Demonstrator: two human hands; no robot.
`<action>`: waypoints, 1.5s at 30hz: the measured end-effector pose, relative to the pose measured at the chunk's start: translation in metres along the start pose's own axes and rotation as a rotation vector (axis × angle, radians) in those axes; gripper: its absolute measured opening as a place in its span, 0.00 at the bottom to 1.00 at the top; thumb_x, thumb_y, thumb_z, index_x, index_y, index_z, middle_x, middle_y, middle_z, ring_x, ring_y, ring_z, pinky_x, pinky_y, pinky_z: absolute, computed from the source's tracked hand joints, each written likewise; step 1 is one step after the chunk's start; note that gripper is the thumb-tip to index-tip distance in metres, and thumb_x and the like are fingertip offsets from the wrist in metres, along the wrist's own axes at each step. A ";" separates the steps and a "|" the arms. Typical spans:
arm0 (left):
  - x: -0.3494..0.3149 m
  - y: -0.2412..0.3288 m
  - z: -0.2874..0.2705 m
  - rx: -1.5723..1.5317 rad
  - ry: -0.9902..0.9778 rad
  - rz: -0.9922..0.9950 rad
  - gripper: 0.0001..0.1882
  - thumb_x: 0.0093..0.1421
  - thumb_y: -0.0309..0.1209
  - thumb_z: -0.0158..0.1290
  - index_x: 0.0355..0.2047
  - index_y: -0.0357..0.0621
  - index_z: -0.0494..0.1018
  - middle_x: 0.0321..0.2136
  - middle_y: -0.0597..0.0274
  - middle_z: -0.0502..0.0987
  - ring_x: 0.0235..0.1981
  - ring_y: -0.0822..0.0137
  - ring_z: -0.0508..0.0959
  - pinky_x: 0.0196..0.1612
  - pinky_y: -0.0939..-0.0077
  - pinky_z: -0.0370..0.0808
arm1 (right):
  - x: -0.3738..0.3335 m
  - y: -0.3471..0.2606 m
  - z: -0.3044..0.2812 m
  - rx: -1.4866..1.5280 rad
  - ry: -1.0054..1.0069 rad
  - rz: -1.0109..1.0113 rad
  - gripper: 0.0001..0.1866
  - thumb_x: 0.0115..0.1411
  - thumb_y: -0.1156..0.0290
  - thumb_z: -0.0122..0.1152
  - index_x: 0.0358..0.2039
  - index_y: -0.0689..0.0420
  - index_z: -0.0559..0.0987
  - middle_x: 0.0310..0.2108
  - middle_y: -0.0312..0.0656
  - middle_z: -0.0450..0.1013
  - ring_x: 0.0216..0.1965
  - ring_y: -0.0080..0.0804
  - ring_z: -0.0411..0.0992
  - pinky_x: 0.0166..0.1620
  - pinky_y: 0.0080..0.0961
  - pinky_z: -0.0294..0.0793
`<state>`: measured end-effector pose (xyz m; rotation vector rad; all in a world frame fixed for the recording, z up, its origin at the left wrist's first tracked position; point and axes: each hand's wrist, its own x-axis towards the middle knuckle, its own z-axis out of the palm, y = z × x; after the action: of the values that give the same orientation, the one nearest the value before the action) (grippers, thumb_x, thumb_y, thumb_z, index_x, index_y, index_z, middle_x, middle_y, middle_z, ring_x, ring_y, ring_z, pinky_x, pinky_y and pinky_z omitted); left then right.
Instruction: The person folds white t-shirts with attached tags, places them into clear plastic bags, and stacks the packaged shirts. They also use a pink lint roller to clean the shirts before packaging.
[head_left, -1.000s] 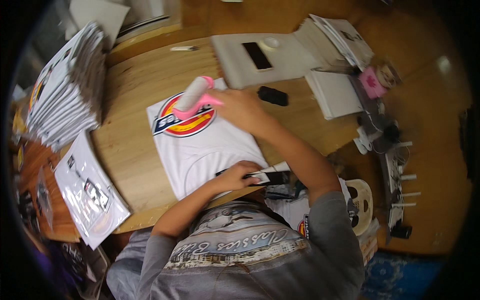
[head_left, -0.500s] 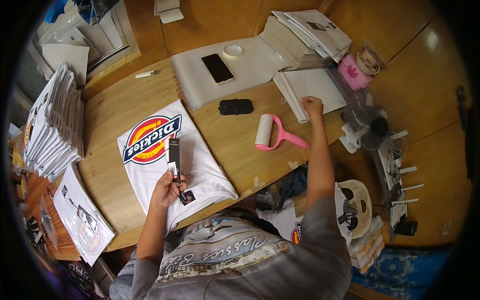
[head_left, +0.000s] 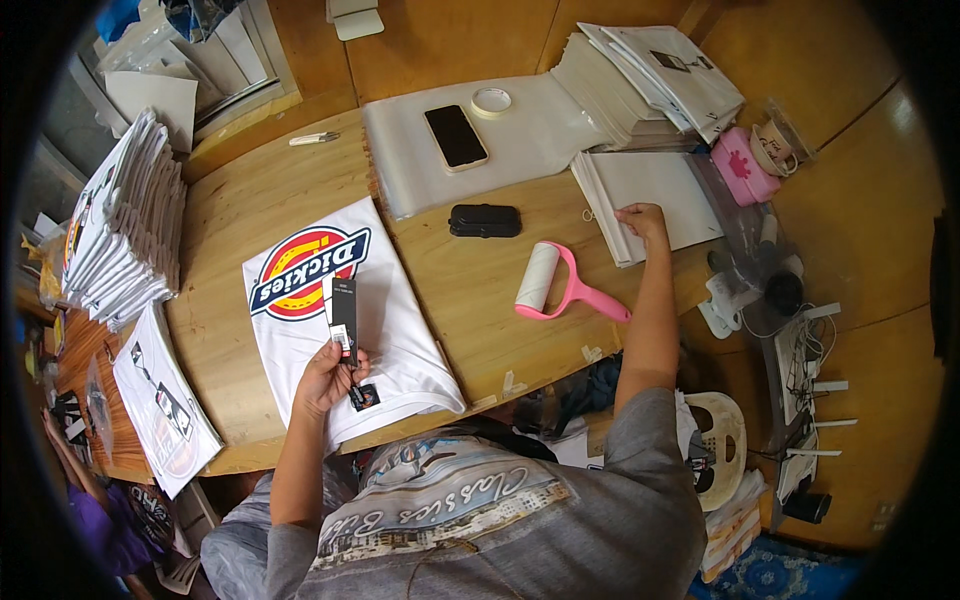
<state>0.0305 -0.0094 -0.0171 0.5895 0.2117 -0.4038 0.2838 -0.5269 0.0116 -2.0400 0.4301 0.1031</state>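
A folded white T-shirt (head_left: 400, 350) with a round red, yellow and blue print lies on the wooden table in front of me. Over its lower part, my left hand (head_left: 328, 378) pinches a long black-and-white hang tag (head_left: 342, 318). A small dark label (head_left: 366, 397) lies on the shirt beside my fingers. My right hand (head_left: 645, 222) is closed, at the front of a stack of white sheets (head_left: 665, 190). Whatever its fingers hold, if anything, is too small to make out. Left of that hand, a tiny pale loop (head_left: 588, 215) shows at the stack's edge.
A pink-handled lint roller (head_left: 572, 290), a black case (head_left: 485, 220), a phone (head_left: 456, 137) and a tape roll (head_left: 491, 102) lie on the table. Folded shirts (head_left: 130, 220) are piled at left. At the lower left edge, another person's arm and purple sleeve (head_left: 105, 530) show.
The whole view has shifted slightly, moving the table's things right. Both hands keep about their places; the hang tag has turned its printed face more toward me. Another person's arm now shows at left.
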 end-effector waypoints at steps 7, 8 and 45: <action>0.001 0.001 0.005 0.002 -0.018 -0.004 0.13 0.58 0.35 0.40 0.37 0.37 0.62 0.30 0.50 0.73 0.32 0.59 0.74 0.37 0.68 0.73 | 0.002 0.002 0.001 -0.014 0.028 -0.017 0.08 0.40 0.76 0.64 0.22 0.63 0.75 0.13 0.34 0.67 0.10 0.16 0.57 0.13 0.12 0.54; 0.000 0.001 0.006 0.004 -0.023 -0.001 0.13 0.58 0.35 0.40 0.37 0.37 0.62 0.30 0.50 0.73 0.32 0.59 0.74 0.37 0.68 0.73 | 0.002 0.004 0.000 0.002 0.019 -0.028 0.07 0.40 0.77 0.64 0.22 0.63 0.75 0.13 0.34 0.67 0.10 0.16 0.57 0.13 0.12 0.54; -0.006 0.002 0.000 -0.061 -0.048 -0.032 0.13 0.58 0.36 0.41 0.36 0.38 0.65 0.29 0.52 0.73 0.33 0.57 0.74 0.36 0.67 0.73 | 0.005 0.020 0.009 0.070 0.153 -0.059 0.07 0.42 0.76 0.63 0.24 0.62 0.76 0.23 0.36 0.72 0.25 0.23 0.66 0.32 0.19 0.66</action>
<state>0.0264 -0.0060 -0.0138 0.5165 0.1868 -0.4408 0.2828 -0.5288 -0.0107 -1.9971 0.4615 -0.1029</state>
